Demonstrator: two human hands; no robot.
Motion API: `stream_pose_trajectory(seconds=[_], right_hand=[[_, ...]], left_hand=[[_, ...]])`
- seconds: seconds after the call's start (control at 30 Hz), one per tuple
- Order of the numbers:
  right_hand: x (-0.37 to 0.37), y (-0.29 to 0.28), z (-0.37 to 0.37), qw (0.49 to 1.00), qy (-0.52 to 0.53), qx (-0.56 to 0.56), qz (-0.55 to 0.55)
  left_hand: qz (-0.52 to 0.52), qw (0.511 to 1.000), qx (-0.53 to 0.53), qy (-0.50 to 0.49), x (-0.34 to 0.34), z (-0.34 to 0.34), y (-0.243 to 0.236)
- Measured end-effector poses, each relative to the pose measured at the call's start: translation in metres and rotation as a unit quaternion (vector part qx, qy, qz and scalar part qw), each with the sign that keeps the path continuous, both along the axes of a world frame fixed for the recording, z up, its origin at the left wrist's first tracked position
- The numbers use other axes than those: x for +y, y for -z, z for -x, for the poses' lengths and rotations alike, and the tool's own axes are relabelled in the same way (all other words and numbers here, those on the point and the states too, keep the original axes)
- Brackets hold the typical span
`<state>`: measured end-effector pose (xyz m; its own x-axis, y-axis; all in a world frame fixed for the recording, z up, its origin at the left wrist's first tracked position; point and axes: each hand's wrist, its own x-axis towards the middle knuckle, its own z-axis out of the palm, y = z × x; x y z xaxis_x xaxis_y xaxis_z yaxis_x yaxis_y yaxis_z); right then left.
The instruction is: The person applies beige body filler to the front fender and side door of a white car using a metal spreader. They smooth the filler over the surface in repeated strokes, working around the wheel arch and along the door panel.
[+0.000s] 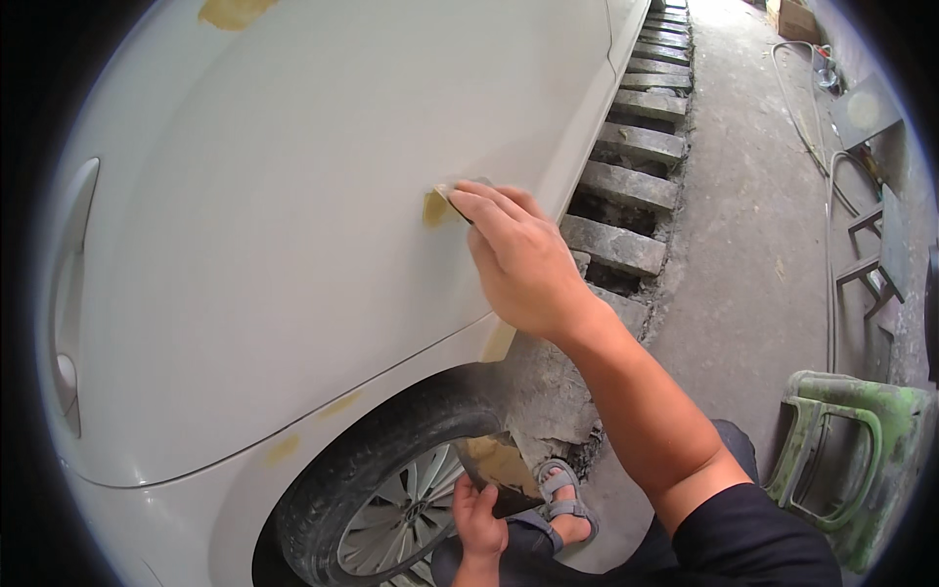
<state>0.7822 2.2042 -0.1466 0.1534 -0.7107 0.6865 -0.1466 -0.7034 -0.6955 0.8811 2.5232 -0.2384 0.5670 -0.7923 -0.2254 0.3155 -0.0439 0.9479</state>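
My right hand (523, 259) reaches across to the pale car door (323, 196) and presses a thin putty spreader (457, 206) to it, with the fingers closed along its back. Beside the blade lies a small smear of yellow putty (433, 209). Lower down, in front of the wheel, my left hand (479, 523) grips a dark flat mixing board (520, 505) by its edge. A mass of yellowish putty (497, 460) covers the board's upper part. Most of the spreader is hidden behind my right fingers.
More putty patches mark the panel above the wheel (284, 450) and the door's upper left. A door handle (70, 284) is at left. A slatted floor channel (626, 186) with gaps runs beside the car. At right are a green stool (831, 460) and a hose (829, 245).
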Motion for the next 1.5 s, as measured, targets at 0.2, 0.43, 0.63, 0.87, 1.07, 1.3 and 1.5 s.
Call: stream_pose_trajectory(seconds=[0.2, 0.43, 0.63, 0.87, 1.07, 1.3, 1.5], right_hand=[[0.025, -0.001, -0.008, 0.998, -0.003, 0.067, 0.006], [-0.002, 0.004, -0.004, 0.999, 0.022, -0.012, 0.034], [0.028, 0.027, -0.006, 0.998, -0.029, 0.05, -0.005], [0.089, 0.042, 0.055, 0.893, -0.399, -0.208, -0.017], [0.079, 0.073, 0.056, 0.956, -0.274, -0.01, 0.103], [-0.022, 0.014, 0.019, 0.951, 0.006, 0.151, 0.27], [-0.033, 0.039, 0.003, 0.956, -0.008, 0.132, 0.262]], left_hand=[[-0.003, 1.0, -0.006, -0.004, 0.002, 0.003, -0.006], [-0.019, 0.999, -0.009, -0.038, 0.005, 0.01, -0.008], [0.08, 0.996, -0.027, 0.011, -0.013, 0.014, -0.025], [0.202, 0.977, -0.062, -0.038, -0.086, 0.015, -0.08], [0.198, 0.971, -0.109, -0.073, -0.092, 0.011, -0.102], [0.19, 0.969, -0.144, -0.06, -0.077, 0.008, -0.099], [0.2, 0.968, -0.141, -0.055, -0.068, 0.0, -0.093]])
